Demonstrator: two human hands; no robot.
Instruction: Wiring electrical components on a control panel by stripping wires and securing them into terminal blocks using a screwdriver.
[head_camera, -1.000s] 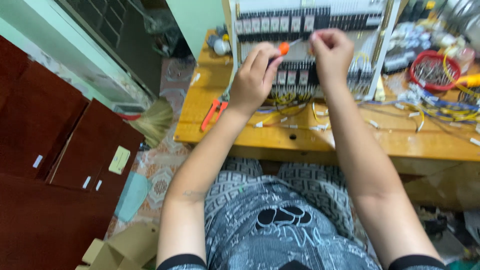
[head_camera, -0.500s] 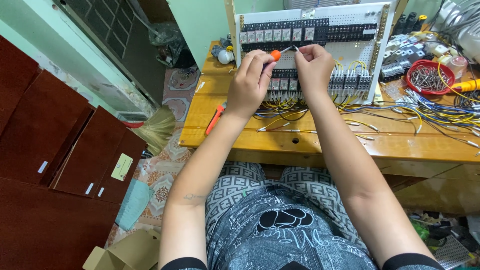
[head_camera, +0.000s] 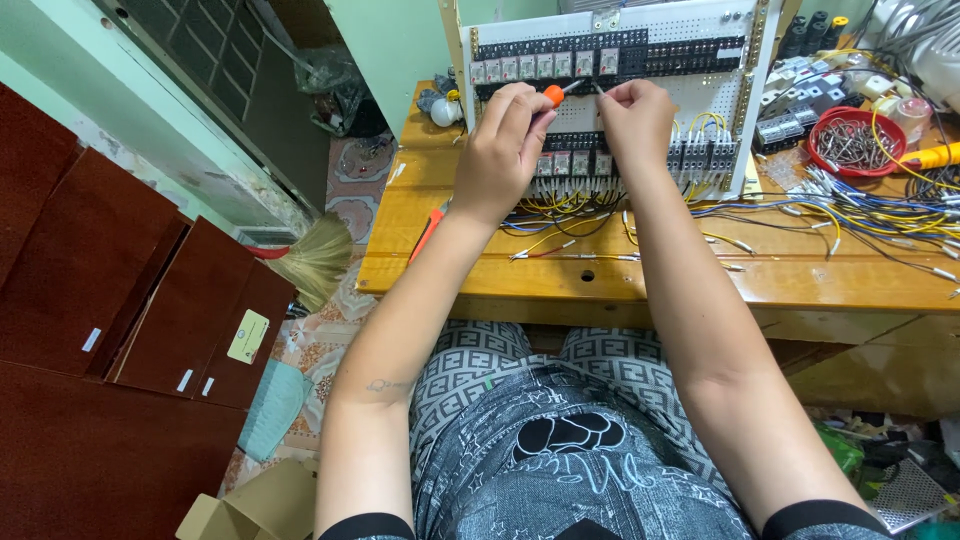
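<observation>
Your path along the worktop (head_camera: 480, 285) front edge is bare wood. Loose wires (head_camera: 850, 215) sprawl across the right side, the upright relay panel (head_camera: 640, 60) blocks the back, and a red bowl (head_camera: 855, 140) crowds the right corner.

This was a small electrical workshop set up in a home: at the top of the frame a perforated white panel (head_camera: 700, 90) carried rows of relays, loose wires (head_camera: 860, 205) sprawled over the wooden surface (head_camera: 700, 280), a red bowl (head_camera: 856, 143) held metal parts at upper right, and a broom (head_camera: 310, 262) lay on the patterned floor at left
</observation>
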